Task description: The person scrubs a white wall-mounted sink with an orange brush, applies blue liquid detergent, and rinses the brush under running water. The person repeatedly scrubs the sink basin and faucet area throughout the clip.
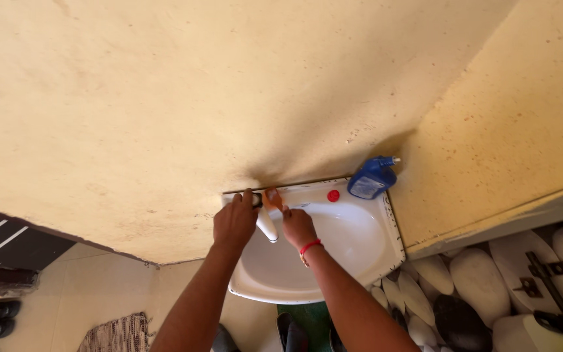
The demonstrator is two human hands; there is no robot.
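I am curling my left hand (234, 221) around the white plastic tap (266, 225) base to steady it, while my right hand (296, 227) is pinching an orange scrubber (272, 198) against it, above the white ceramic basin (360, 244).

Both forearms are bare, with no sleeves showing up to the near edge of the view. The left hand (234, 221) wears nothing: no ring, no band. The right hand (298, 228) has a thin red thread bracelet (309, 246) round the wrist, with a slim gold-coloured bangle just behind it
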